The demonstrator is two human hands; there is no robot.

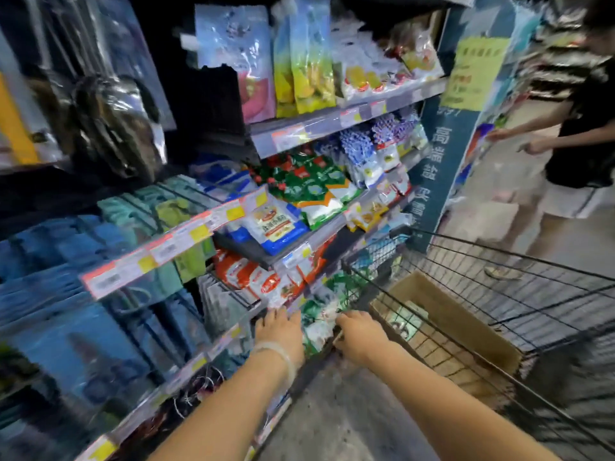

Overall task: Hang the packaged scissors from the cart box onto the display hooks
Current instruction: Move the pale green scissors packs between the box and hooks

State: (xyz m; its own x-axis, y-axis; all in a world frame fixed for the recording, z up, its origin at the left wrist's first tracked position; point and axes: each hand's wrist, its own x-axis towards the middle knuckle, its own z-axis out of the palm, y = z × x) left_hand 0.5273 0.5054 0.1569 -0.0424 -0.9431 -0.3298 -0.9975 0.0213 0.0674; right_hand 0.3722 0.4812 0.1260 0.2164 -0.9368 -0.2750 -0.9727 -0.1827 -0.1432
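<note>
Both hands reach low to the shelf beside the cart (499,277). The left hand (281,331) lies flat, fingers spread, on the shelf edge. The right hand (357,334) pinches a green and white bag (317,327). The scissors pack (401,322) lies flat in the brown box (466,327); which way it points is too blurry to tell.

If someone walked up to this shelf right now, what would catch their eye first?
Probably the two bare arms reaching low at the centre, left hand and right hand on green-and-white packets at the shelf's lower edge. Next, the black wire cart at right with an open cardboard box inside. Brightly coloured food bags fill the shelves above, and another person stands at far right.
</note>
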